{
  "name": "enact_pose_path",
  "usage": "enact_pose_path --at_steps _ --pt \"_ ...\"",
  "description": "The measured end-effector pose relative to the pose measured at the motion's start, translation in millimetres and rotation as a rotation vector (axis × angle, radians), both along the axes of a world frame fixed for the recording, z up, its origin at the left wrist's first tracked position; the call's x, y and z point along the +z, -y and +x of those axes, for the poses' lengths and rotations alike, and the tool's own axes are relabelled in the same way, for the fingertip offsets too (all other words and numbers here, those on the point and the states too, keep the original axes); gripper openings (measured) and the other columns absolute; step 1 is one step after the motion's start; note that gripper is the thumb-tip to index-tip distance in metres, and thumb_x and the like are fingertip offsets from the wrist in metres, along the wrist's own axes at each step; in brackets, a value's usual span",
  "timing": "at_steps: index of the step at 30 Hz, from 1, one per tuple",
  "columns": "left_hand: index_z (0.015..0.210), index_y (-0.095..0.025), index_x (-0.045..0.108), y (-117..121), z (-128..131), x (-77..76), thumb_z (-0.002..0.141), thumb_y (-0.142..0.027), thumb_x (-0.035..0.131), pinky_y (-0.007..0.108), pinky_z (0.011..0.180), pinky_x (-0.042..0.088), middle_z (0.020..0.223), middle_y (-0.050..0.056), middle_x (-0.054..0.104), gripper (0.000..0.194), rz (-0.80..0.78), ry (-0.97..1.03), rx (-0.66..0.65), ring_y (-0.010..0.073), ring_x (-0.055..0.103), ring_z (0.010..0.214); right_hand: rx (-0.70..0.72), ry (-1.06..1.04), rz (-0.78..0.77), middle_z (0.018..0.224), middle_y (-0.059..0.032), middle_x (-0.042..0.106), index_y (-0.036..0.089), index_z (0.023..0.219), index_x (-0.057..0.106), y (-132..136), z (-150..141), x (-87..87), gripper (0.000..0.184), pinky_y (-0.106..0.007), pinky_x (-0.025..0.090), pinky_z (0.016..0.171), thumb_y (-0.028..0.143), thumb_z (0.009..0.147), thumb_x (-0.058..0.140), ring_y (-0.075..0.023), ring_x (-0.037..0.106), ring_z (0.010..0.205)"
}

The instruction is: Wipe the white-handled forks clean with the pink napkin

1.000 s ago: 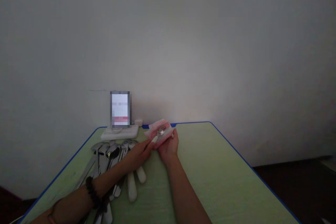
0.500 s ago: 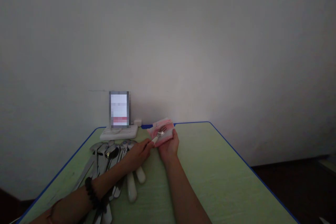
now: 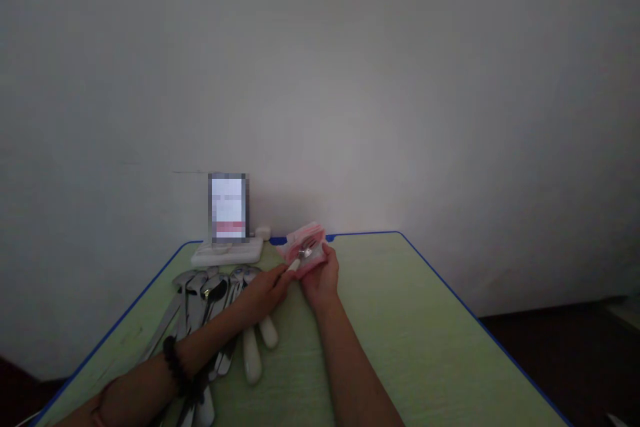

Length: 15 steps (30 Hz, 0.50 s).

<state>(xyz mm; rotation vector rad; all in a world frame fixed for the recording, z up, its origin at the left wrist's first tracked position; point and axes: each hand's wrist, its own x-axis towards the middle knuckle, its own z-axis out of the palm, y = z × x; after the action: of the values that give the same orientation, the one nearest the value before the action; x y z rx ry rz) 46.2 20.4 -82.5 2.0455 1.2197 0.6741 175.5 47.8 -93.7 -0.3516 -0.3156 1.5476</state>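
Compared with half a second ago, when the fork (image 3: 306, 253) lay on a flatter-spread cloth (image 3: 300, 235) with its tines plainer to see, the near right part of the cloth is now drawn up and inward; as I judge it, the cloth is coming around the fork's head instead of only lying under it, though whether it presses on the metal is too small to tell. The fork's head sits within the folds of the cloth, and its pale handle sticks out at the cloth's near left edge. There the left hand (image 3: 273, 290) grips that handle between thumb and fingers, just beside the cloth, so the fork's head lies beyond the fingertips, forward and to the right. The right hand (image 3: 323, 283) grasps the cloth from beneath and from its right side, thumb up against the edge, with the fork's head just past that thumb. Left of the cloth and nearer the person, a pile of cutlery (image 3: 197, 310) lies on the green table (image 3: 425, 320), partly hidden under the left forearm. Left of the cloth and a little farther back, a lit screen (image 3: 229, 207) stands upright at a white stand (image 3: 227, 255).
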Motion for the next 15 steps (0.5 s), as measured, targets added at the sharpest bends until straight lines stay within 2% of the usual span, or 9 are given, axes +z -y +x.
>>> enact_pose_path --at_steps 3,8,10,15 --pt "0.108 -0.015 0.051 -0.1 -0.9 -2.1 0.089 -0.048 0.031 0.024 0.045 0.034 0.048 -0.005 0.049 0.043 -0.04 0.04 -0.007 0.0157 0.049 0.044 0.002 0.026 -0.003 0.077 0.0003 0.071 0.018 0.084 0.065 -0.1 -2.4 0.9 0.021 -0.029 0.051 0.079 0.027 0.072 0.049 -0.0155 0.064 0.074" --pt "0.103 -0.015 0.055 1.2 -1.8 -0.9 0.09 -0.047 0.031 0.024 0.046 0.037 0.046 -0.005 0.05 0.042 -0.034 0.046 -0.035 0.0153 0.049 0.042 -0.013 0.035 -0.021 0.075 0.0001 0.072 0.018 0.08 0.065 -1.7 -3.9 -1.7 0.02 -0.028 0.051 0.076 0.027 0.071 0.049 -0.0151 0.065 0.071" --pt "0.109 -0.015 0.054 2.3 -1.5 0.7 0.091 -0.046 0.032 0.024 0.046 0.037 0.046 -0.005 0.05 0.043 -0.034 0.056 -0.028 0.0151 0.049 0.043 -0.001 0.038 -0.024 0.077 -0.0006 0.072 0.017 0.081 0.065 -3.5 -3.6 -3.8 0.022 -0.029 0.051 0.077 0.029 0.072 0.049 -0.0158 0.065 0.073" --pt "0.133 -0.014 0.038 3.3 -0.8 2.4 0.09 -0.047 0.034 0.022 0.043 0.032 0.048 -0.007 0.043 0.054 -0.017 0.141 0.019 0.0135 0.043 0.043 -0.041 0.026 -0.032 0.079 -0.0001 0.072 0.018 0.081 0.065 -6.8 -3.5 -6.3 0.022 -0.029 0.05 0.081 0.034 0.077 0.05 -0.0143 0.065 0.077"
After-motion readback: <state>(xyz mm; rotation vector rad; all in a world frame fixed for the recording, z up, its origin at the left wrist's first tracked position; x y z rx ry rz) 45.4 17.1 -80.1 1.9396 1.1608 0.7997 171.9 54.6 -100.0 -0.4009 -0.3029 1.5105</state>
